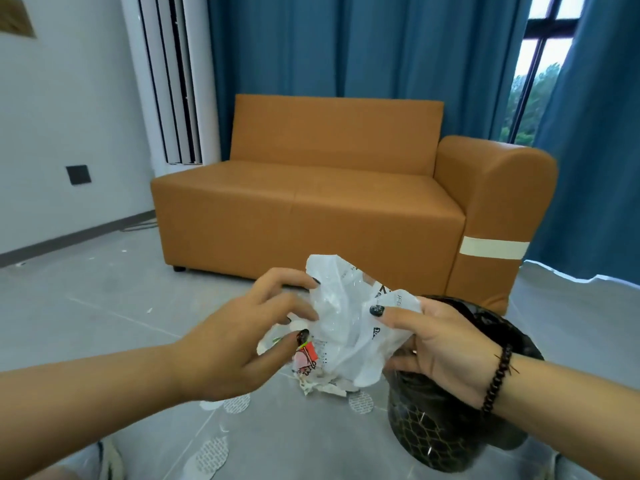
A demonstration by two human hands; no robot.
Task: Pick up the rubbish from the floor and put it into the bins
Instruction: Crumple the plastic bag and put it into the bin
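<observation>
A crumpled white plastic bag [346, 327] hangs in the air between both hands, in front of the sofa. My right hand [446, 348] grips the bag's right side, thumb on top and fingers curled beneath. My left hand [242, 337] touches its left side with fingertips spread and bent. A red printed wrapper [306, 356] and crumpled paper [322, 386] show just under the bag, by my left fingers; whether they lie on the floor I cannot tell. A black mesh bin with a black liner [446, 431] stands below my right hand, partly hidden by it.
An orange sofa [311, 209] stands close ahead against blue curtains [346, 46]. Several round white pads [211, 455] lie on the grey floor near my feet. A white air-conditioner column [173, 81] stands at the back left.
</observation>
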